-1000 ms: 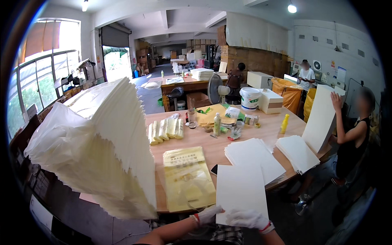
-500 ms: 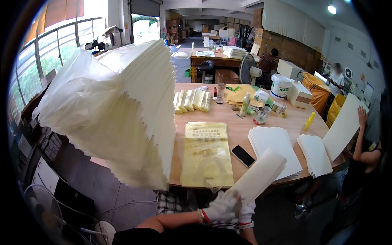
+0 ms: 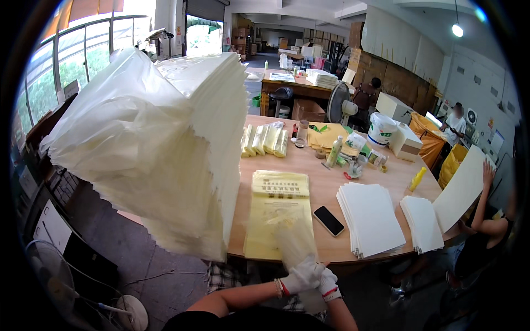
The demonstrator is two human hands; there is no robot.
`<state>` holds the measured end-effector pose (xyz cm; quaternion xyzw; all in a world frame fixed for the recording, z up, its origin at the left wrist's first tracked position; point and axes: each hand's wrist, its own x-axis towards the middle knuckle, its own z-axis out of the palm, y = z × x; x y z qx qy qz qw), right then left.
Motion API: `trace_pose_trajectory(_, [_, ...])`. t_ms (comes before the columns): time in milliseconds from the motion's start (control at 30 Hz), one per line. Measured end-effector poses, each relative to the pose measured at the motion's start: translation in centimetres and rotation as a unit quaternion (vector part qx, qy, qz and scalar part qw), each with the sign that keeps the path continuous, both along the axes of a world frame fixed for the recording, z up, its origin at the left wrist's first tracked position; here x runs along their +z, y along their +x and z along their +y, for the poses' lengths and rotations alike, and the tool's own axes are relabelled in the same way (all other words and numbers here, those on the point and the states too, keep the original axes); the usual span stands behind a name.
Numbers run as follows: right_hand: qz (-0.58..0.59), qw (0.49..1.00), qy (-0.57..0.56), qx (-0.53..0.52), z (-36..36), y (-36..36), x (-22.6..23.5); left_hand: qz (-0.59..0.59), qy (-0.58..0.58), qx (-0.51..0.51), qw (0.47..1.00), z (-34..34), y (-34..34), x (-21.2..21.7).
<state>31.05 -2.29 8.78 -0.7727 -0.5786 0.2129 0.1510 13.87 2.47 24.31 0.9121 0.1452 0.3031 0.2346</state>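
Both my hands wear white gloves and are close together at the table's near edge. My left hand [image 3: 301, 276] is closed on a pale, partly see-through sheet [image 3: 295, 243], blurred by motion. The sheet stands up over the lower part of a stack of yellow printed plastic bags [image 3: 279, 201], and some of it hangs below my hands. My right hand [image 3: 328, 281] presses against the left with its fingers curled in at the same sheet; its exact grip is partly hidden. A black phone [image 3: 329, 220] lies right of the yellow bags, beside a stack of white sheets [image 3: 371, 218].
A tall pile of cream sheets [image 3: 221, 138] under clear plastic rises at left. Folded yellow bundles [image 3: 265, 140], a green-labelled bottle [image 3: 334, 151], a white bucket [image 3: 381, 129] and a yellow bottle [image 3: 418, 179] stand farther back. At right, another person holds a large white board [image 3: 458, 187].
The pale sheet, which leaned up to the right toward the white stack, has swung left over the yellow bags. My hands stay close together. The view has shifted slightly.
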Motion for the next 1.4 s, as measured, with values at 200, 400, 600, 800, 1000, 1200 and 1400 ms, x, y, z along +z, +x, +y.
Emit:
trace_pose_trajectory(200, [0.035, 0.972, 0.087, -0.216, 1.4, -6.2, 10.2, 0.084, -0.064, 0.138, 0.985, 4.0, -3.9, -4.1])
trace_pose_trajectory(400, [-0.087, 0.982, -0.057, -0.157, 7.3, -3.9, 4.7, 0.071, 0.190, 0.154, 0.967, 7.0, -7.9, -10.3])
trace_pose_trajectory(600, [-0.134, 0.985, -0.073, -0.077, 7.1, -2.4, 7.4, -0.088, -0.313, 0.329, 0.887, 11.8, -11.6, -14.7])
trace_pose_trajectory(800, [-0.002, 0.996, -0.091, -0.013, 0.6, -3.2, 5.0, 0.001, -0.270, 0.338, 0.902, 5.1, -14.6, -14.6])
trace_pose_trajectory(1000, [0.086, 0.995, -0.050, -0.019, -8.7, -6.6, 4.8, 0.031, -0.280, 0.288, 0.916, -3.1, -18.2, -10.8])
trace_pose_trajectory(1200, [-0.007, 0.982, 0.047, 0.183, -15.9, -8.8, 6.1, 0.141, -0.198, 0.245, 0.939, -9.9, -23.4, -11.0])
trace_pose_trajectory(1400, [-0.114, 0.945, 0.209, 0.223, -14.9, -9.0, 5.5, -0.072, -0.106, 0.107, 0.986, -6.3, -20.0, -4.5])
